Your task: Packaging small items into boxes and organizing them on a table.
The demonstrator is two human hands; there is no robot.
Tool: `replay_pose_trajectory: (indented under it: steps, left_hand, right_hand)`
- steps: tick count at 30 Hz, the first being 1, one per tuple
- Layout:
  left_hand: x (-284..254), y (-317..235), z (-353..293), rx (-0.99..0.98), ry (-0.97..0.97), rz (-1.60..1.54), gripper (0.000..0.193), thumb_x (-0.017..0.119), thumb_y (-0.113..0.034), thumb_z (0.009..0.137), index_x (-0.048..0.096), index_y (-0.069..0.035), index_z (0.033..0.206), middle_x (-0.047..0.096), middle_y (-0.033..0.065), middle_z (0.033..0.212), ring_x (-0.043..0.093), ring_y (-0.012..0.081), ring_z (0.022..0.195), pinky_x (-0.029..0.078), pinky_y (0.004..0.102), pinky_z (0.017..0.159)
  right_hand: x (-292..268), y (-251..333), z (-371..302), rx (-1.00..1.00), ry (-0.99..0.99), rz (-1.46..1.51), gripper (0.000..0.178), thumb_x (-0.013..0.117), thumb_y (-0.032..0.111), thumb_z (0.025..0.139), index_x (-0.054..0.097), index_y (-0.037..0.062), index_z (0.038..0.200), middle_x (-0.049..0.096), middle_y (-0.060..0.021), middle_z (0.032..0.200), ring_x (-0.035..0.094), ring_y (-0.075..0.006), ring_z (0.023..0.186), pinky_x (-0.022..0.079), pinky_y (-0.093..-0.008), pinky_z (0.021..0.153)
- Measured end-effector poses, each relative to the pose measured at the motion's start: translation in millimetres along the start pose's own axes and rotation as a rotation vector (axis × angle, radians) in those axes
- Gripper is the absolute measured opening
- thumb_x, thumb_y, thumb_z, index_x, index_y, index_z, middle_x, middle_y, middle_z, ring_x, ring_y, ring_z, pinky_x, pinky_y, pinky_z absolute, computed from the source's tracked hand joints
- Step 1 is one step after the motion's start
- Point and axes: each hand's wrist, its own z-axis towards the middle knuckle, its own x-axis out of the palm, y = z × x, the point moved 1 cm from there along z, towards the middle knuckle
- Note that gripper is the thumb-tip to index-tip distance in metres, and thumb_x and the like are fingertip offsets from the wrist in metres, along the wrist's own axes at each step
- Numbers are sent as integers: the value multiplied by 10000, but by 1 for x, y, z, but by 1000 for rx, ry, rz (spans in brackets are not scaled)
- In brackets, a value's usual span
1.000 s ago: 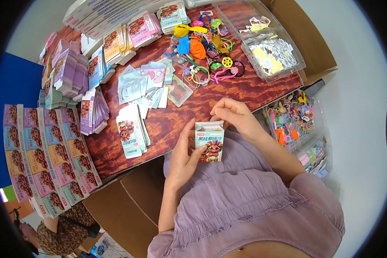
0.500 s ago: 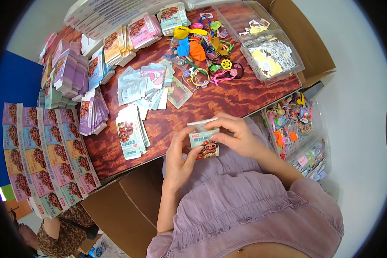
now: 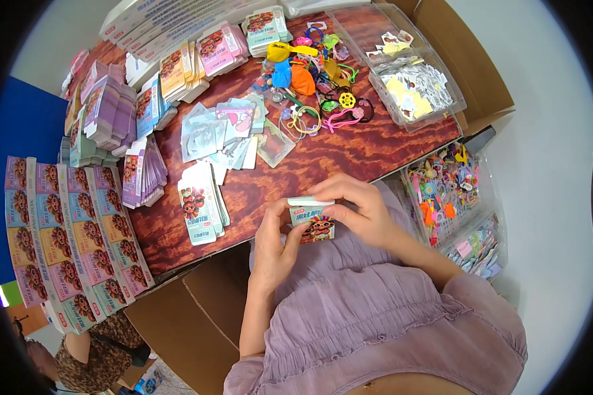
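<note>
- Grip: both hands engaged. Left hand (image 3: pixel 275 234) clasps the box (image 3: pixel 317 232) by its left side, thumb across the front.
- Right hand (image 3: pixel 359 204) grasps the upper right — thumb on the front, fingers along the top flap (image 3: pixel 302 201).
- Box: between the hands, over the lap, just off the desk's near edge; printed front faces up toward the wearer.
- Flap work, judged: keep the left hold firm but light so the thin walls don't bow; work the flap evenly from both corners — pushing one side only could crease it. Whether the flap is tucked in, can't tell; fingers cover part.
- Desk (image 3: pixel 263 192): loose white-green packs (image 3: pixel 204 210) near the left hand, overlapping cards (image 3: pixel 207 135) beyond.
- Farther: mixed trinkets (image 3: pixel 302 76), then the clear tray (image 3: pixel 465 103) of paper slips at far right.
- Left side: purple stack (image 3: pixel 145 172), blue stack (image 3: pixel 151 108), rows of printed boxes (image 3: pixel 66 230).
- Lower right, beside the desk: more trinkets (image 3: pixel 441 181). Lower left: another person's patterned top (image 3: pixel 99 359).
</note>
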Motion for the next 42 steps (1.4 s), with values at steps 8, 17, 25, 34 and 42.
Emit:
replay_pose_trajectory:
  steps: [8, 17, 25, 34, 42]
  left_hand:
    - [6, -13, 3, 11, -78, -59, 516, 673, 38, 877, 464, -36, 1343, 620, 127, 1108, 660, 197, 886, 518, 302, 694]
    - [4, -11, 1, -82, 12, 84, 457, 692, 7, 852, 549, -37, 1283, 604, 126, 1069, 632, 234, 879, 513, 323, 742]
    - [11, -4, -2, 31, -119, 49, 206, 689, -64, 890, 634, -8, 1081, 626, 91, 1023, 622, 194, 893, 488, 303, 764]
    - [11, 4, 0, 109, -151, -119, 235, 683, -57, 897, 654, -20, 1127, 610, 74, 1060, 585, 152, 929, 466, 263, 794]
    - [25, 1, -2, 65, -187, -260, 203, 669, -13, 904, 648, -13, 1105, 540, 66, 1125, 538, 146, 1011, 437, 260, 863]
  right_hand:
    - [1, -3, 1, 334, 4, 327, 154, 666, 41, 905, 665, -4, 1052, 661, -77, 1084, 636, -141, 991, 510, -287, 833]
    - [0, -3, 5, -49, 67, -328, 150, 714, 91, 833, 680, 29, 965, 673, -98, 879, 668, -262, 786, 513, -352, 672]
    - [9, -3, -1, 188, 97, -34, 152, 683, 26, 879, 661, 0, 1028, 691, -91, 964, 686, -172, 889, 538, -306, 742]
    - [10, -9, -5, 321, 100, 507, 245, 660, -22, 889, 596, -4, 1125, 647, -24, 1027, 616, -80, 952, 500, -249, 825]
    - [30, -16, -11, 329, -86, 619, 124, 623, -11, 924, 606, 3, 1046, 638, -31, 1024, 606, -87, 964, 489, -254, 854]
